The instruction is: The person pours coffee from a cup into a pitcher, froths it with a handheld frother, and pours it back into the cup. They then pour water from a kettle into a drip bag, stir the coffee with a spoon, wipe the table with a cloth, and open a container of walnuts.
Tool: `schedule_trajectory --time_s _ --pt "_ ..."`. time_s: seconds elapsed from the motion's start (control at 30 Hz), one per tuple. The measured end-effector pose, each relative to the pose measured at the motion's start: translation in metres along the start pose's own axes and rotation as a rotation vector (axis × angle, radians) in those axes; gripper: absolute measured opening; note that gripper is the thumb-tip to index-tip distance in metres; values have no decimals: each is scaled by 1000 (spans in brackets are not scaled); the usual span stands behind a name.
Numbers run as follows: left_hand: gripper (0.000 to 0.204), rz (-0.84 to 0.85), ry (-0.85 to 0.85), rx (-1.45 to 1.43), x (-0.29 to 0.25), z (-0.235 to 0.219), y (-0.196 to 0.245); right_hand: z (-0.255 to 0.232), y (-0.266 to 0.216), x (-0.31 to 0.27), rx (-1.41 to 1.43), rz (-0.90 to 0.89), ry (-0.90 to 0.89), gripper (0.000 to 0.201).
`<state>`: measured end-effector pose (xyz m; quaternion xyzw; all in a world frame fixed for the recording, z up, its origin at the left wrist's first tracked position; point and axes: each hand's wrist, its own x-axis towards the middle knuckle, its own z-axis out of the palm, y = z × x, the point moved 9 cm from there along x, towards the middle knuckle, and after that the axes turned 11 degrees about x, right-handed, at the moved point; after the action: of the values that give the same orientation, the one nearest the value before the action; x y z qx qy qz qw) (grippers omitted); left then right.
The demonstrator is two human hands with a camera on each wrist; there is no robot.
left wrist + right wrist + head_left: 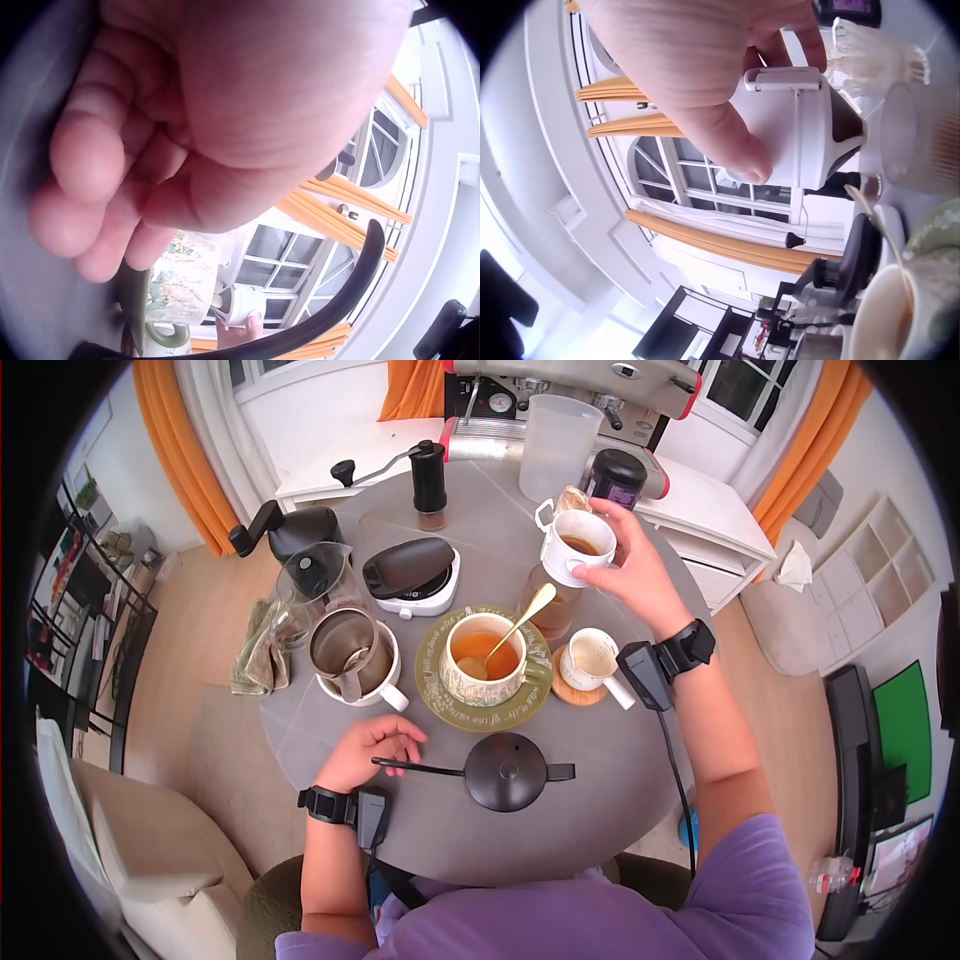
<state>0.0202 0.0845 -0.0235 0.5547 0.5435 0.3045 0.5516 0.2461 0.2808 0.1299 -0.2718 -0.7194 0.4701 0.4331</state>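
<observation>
My right hand (612, 556) grips a white cup (577, 548) of brown liquid and holds it above the far side of the round grey table (440, 830), over a glass bottle (552, 610). The right wrist view shows the thumb and fingers (727, 127) wrapped round the white cup (799, 127). My left hand (375, 743) rests on the near part of the table with its fingers loosely curled and holds nothing (150, 150). It lies beside the thin spout (420, 768) of a black kettle (505, 770). A patterned cup (483, 657) with tea and a gold spoon (525, 615) stands on a green saucer (437, 695).
A small white jug (592, 658) sits on a wooden coaster. A metal filter sits in a white mug (352, 652), with a scale (410, 575), glass jug (318, 575), cloth (262, 652) and two grinders (430, 475) behind. A plastic pitcher (555, 445) and dark jar (615, 475) stand by the espresso machine.
</observation>
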Motion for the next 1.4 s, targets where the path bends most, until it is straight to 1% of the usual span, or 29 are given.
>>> schedule_trajectory --time_s 0.07,0.13,0.2,0.27,0.33,0.4,0.47,0.53,0.6,0.63,0.7,0.73,0.8,0.83,0.87,0.93,0.97,1.03,1.07,1.13,1.2,1.27,1.3,1.4 --pt "22 3 -5 -1 -1 0 0 5 -20 -5 18 -46 -19 74" --pt "23 -25 0 10 -1 -1 -4 12 -35 -13 16 -43 -25 74" --pt "22 -7 -1 -6 -2 -1 -3 23 -50 -22 -8 -84 -78 75" --pt "21 -6 23 6 -4 -3 -1 34 -60 -35 22 -68 -108 76" --pt "22 -16 3 -10 -8 -3 -6 49 -68 -50 40 -31 -174 77" --pt "22 -53 28 -42 -14 -6 -10 64 -70 -67 118 25 -227 77" --pt "23 -47 35 -48 -23 -8 -14 78 -70 -80 118 14 -299 78" --pt "25 -35 108 -96 -36 -16 -15 90 -69 -93 99 22 -335 78" --pt "26 -42 123 -80 -48 -19 -14 99 -73 -102 84 16 -364 78" --pt "24 -55 190 -41 -55 -24 -15 101 -70 -104 91 46 -369 78" --pt "20 -66 330 50 -71 -34 -10 104 -71 -107 97 31 -369 79" --pt "20 -66 331 51 -76 -32 -6 104 -72 -108 103 18 -368 79" --pt "18 82 535 101 -92 -41 20 104 -71 -108 125 16 -352 79" --pt "17 128 582 104 -97 -38 35 102 -70 -108 145 16 -334 79" --pt "17 129 584 104 -97 -32 43 101 -71 -107 145 14 -335 79" --pt "15 303 625 321 -98 -17 78 94 -71 -106 129 21 -302 79" --pt "19 431 621 530 -95 -4 101 90 -72 -106 119 11 -275 78" --pt "22 308 459 665 -79 23 124 82 -69 -105 137 39 -250 81" --pt "22 311 459 666 -72 32 129 77 -67 -105 157 70 -223 83" --pt "28 544 529 810 -68 53 154 71 -69 -107 140 79 -206 83" --pt "29 570 527 853 -59 63 158 64 -67 -110 154 118 -168 83" --pt "30 594 526 896 -52 68 158 57 -66 -113 125 90 -159 81" --pt "29 577 516 920 -47 70 154 55 -68 -114 100 62 -154 79" --pt "25 554 503 949 -42 72 152 50 -67 -116 103 61 -147 79"
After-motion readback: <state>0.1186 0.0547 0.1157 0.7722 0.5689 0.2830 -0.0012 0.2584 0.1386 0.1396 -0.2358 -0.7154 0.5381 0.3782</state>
